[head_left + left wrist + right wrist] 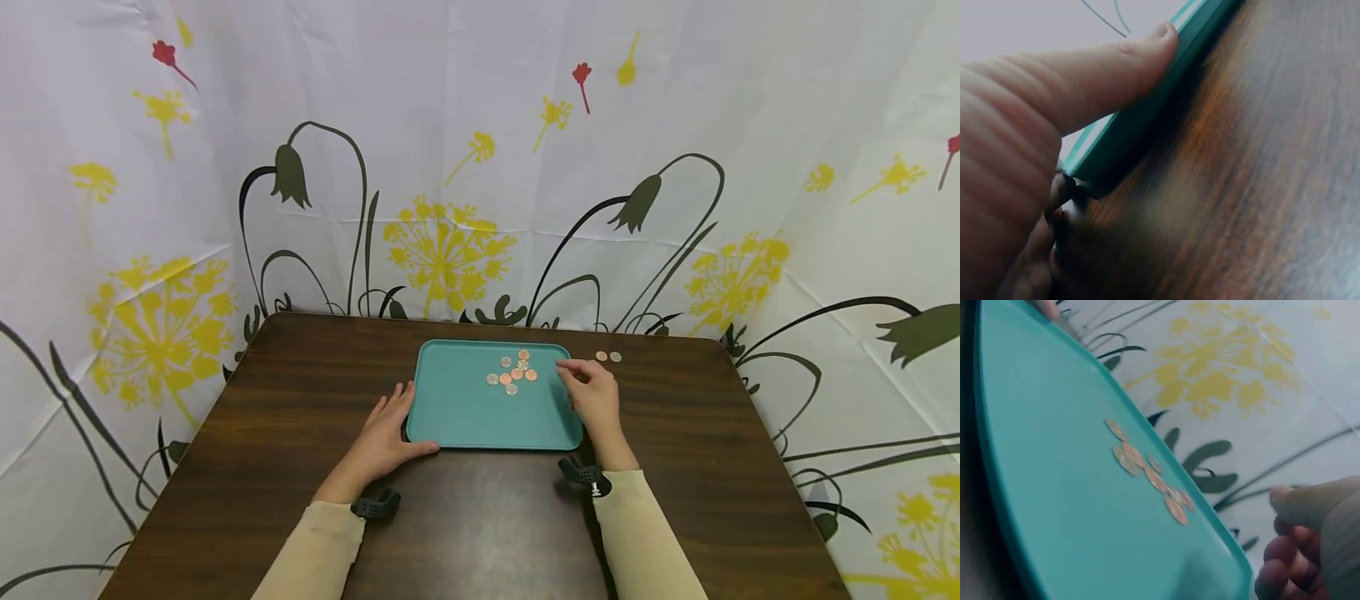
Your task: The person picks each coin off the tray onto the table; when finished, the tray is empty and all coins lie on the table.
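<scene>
A teal tray (465,425) lies on the table, with several copper- and silver-coloured coins (517,375) spread on its upper right part. My left hand (386,437) rests at the tray's near left corner. Its straight thumb lies against the tray's near side (1141,125), while the other fingers extend along the left edge. Over the tray's right edge is my right hand (596,400), thumb and forefinger brought close together and the other fingers curled. Whether anything is between those fingertips is hidden. Beyond that hand, two coins (608,357) lie on the table.
The dark wooden table (480,525) carries the tray and the two loose coins. A white curtain (480,100) printed with flowers hangs behind it and at both sides. Each wrist wears a dark strap (377,505).
</scene>
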The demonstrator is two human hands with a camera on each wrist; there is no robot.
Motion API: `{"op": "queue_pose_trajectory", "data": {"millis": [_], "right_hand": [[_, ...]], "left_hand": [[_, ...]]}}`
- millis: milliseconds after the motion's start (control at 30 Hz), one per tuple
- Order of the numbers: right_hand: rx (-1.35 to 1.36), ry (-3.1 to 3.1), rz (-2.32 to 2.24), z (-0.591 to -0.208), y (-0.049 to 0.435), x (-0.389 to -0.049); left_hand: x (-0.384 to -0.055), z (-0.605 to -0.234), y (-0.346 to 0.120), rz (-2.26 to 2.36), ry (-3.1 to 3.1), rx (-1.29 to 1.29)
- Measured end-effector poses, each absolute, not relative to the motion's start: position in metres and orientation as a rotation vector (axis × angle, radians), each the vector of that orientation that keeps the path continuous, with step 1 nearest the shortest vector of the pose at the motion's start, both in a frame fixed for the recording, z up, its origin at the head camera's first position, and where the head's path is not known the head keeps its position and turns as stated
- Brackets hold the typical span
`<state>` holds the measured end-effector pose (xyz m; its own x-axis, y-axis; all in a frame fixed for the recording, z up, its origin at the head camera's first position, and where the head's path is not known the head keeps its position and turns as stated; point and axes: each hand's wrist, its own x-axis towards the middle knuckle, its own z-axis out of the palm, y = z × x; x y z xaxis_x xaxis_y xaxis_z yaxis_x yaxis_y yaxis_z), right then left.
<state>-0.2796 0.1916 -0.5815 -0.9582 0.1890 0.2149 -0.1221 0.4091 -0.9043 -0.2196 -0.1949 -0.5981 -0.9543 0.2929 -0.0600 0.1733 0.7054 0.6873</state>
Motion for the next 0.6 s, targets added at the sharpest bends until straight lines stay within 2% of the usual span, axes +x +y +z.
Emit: {"op": "queue_pose_trajectory", "data": {"millis": [233,400,600], "right_hand": [[0.018,-2.556,1.441,-0.59,0.167,-0.301],[0.053,-2.591,1.394,-0.605,0.162,-0.302],[0.155,-2.659,1.258,-0.604,0.159,-0.303]], "left_hand": [[-0.217,-0.596,-0.195,1.087,2.728,0.373],[-0.216,-0.597,-0.196,1.087,2.722,0.377],[-0.218,-0.597,-0.196,1.087,2.743,0.383]]}}
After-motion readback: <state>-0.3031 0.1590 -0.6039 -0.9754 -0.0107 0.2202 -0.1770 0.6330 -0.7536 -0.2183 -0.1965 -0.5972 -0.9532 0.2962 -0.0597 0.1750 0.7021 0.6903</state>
